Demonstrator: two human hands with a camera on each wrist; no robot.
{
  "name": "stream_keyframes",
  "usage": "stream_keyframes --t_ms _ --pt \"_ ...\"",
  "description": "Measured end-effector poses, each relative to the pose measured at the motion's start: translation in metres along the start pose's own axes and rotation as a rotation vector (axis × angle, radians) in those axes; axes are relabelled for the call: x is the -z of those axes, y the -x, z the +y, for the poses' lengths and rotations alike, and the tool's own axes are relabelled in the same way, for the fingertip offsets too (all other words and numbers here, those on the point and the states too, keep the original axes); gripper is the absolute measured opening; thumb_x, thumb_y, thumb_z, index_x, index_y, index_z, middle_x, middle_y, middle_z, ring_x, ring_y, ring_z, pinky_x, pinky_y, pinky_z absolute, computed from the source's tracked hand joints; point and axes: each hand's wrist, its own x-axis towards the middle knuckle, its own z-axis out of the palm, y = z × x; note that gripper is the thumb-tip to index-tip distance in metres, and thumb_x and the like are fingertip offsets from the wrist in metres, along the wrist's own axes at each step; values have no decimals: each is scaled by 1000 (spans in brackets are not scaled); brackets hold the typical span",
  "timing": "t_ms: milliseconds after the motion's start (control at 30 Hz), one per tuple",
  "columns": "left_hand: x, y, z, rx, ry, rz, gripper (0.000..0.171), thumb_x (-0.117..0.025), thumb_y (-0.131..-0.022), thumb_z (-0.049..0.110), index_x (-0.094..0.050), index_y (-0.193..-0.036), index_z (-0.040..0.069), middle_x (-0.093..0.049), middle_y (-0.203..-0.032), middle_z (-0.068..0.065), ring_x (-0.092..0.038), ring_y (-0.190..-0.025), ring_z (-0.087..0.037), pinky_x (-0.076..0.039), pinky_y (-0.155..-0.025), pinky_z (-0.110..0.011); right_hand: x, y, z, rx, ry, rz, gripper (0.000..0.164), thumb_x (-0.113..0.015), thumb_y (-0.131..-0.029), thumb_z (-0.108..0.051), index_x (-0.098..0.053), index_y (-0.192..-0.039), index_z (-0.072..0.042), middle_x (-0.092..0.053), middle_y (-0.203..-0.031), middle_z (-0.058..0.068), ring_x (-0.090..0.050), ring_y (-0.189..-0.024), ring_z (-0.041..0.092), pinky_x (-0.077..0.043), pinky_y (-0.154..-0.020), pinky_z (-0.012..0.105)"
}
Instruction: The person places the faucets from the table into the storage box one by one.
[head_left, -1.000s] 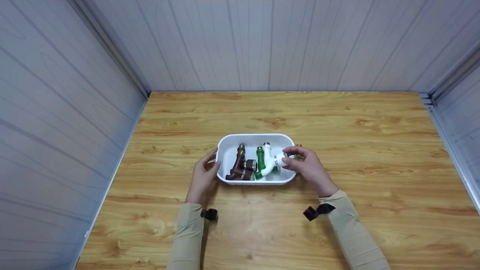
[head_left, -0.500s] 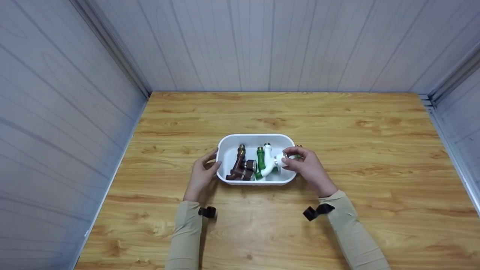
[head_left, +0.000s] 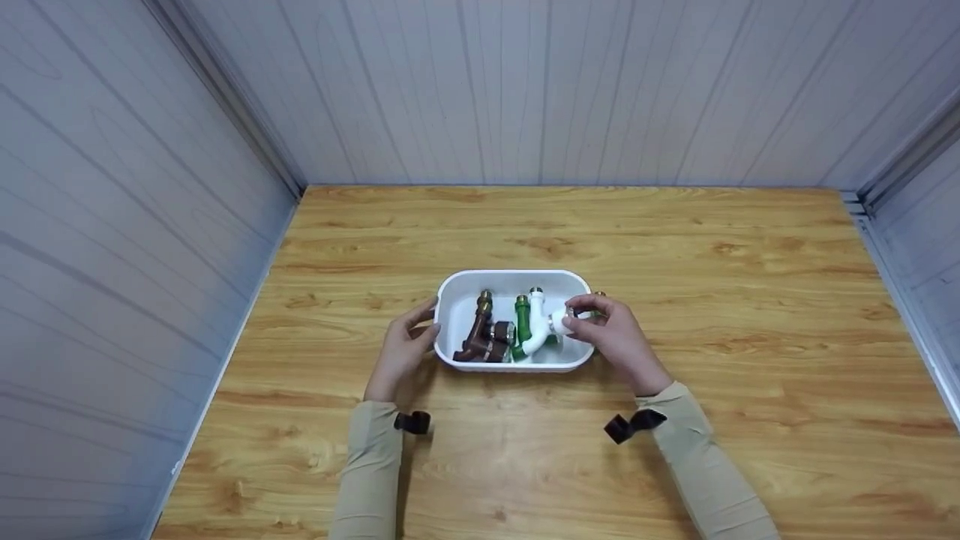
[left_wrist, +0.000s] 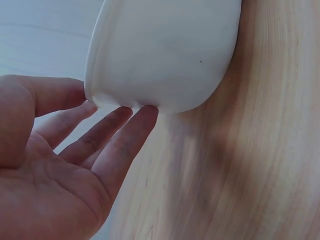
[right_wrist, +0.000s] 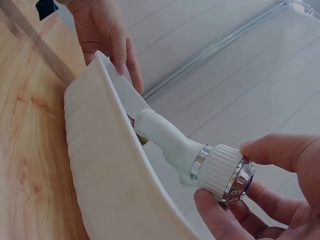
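A white plastic tub (head_left: 517, 367) holds several taps. My left hand (head_left: 398, 352) is at its left end, the thumb at the rim and the fingertips against the outer wall. With thumb and fingers, my right hand (head_left: 613, 334) grips the ribbed knob of a white tap (head_left: 536, 324). In the right wrist view this white tap (right_wrist: 170, 138) slants over the near wall, its knob at the rim. Beneath and beside it in the tub lies a green tap (head_left: 523, 319). Two brown taps (head_left: 475, 337) lie together on the left side, brass threads pointing to the back.
Just outside the tub's right end, a brass threaded end (head_left: 600, 295) with a bit of green shows behind my right hand; the rest is hidden. The wooden table (head_left: 720, 300) meets pale panel walls (head_left: 495, 97) at the back and sides.
Both hands keep their holds and the white tap stays in the same place. The head view has shifted very slightly; my left forearm has edged a little to the left.
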Motion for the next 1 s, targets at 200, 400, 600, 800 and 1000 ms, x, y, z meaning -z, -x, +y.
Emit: stream_keyframes --t_ms 200,400,600,800,1000 --pt "0 1 1 10 -4 -13 47 -55 -92 -6 -49 -138 0 -52 -126 -30 -59 -104 -43 -58 -78 -42 0 -10 13 26 67 15 37 -69 -86 -3 -57 -118 11 -54 -111 19 -59 -84 18 -56 -81 30" --pt "0 1 1 10 3 -7 47 -55 -91 -8 -49 -137 -1 -53 -125 -30 -59 -103 -44 -57 -79 -43 -5 -15 25 61 162 28 35 -74 -85 -13 -63 -114 3 -56 -110 14 -60 -84 21 -56 -75 26" --pt "1 3 1 9 15 2 47 -55 -91 -8 -50 -137 -1 -54 -124 -28 -60 -102 -43 -57 -80 -45 -11 -14 27 115 231 13 29 -75 -83 -15 -66 -108 -2 -59 -104 12 -60 -80 22 -53 -68 25" --pt "1 3 1 18 13 4 46 -55 -91 -8 -50 -137 0 -54 -125 -28 -59 -103 -42 -57 -80 -44 -15 -14 31 152 294 -1 25 -76 -82 -13 -67 -103 -3 -61 -98 10 -61 -76 21 -51 -64 23" --pt "2 3 0 38 38 -10 48 -56 -92 -6 -47 -139 0 -51 -128 -30 -57 -107 -45 -55 -83 -47 -16 -15 32 149 335 -24 25 -76 -82 -13 -66 -102 -2 -61 -99 11 -61 -76 20 -52 -66 24"
